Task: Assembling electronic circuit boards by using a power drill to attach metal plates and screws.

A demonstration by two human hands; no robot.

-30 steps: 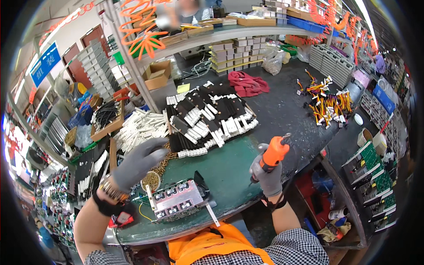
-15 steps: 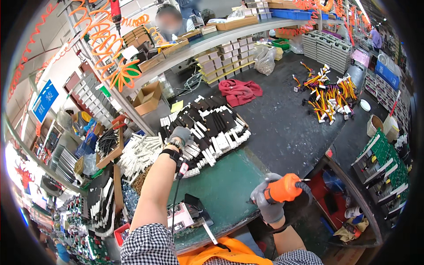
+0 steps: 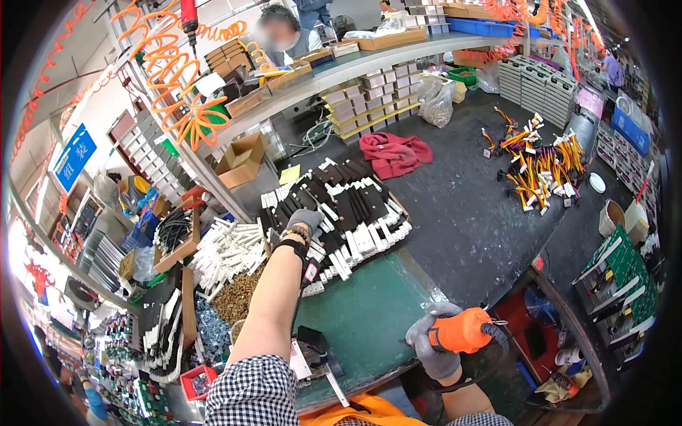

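My right hand (image 3: 435,348), in a grey glove, is wrapped round an orange power screwdriver (image 3: 460,331) over the near edge of the green mat (image 3: 380,298). My left hand (image 3: 307,219), also gloved, reaches forward onto a pile of black strips with white ends (image 3: 355,195). Its fingertips are lost among the strips, so whether it grips one cannot be told. Beside my left forearm, near the bench edge, lies a part-built piece with a white plate (image 3: 300,361) and a black bracket (image 3: 320,346); my sleeve and forearm cover part of it.
Loose white strips (image 3: 227,255) and brass-coloured screws (image 3: 238,298) are heaped left of my forearm. A red cloth (image 3: 394,154) and bundled orange-yellow wires (image 3: 536,167) lie farther back. Green circuit boards (image 3: 625,277) stand at the right. Coiled orange hoses (image 3: 167,78) hang upper left.
The whole view has shifted slightly, so the bench sits farther right. My left hand stays at the strip pile. The right hand still holds the screwdriver, its rear end turned a little lower.
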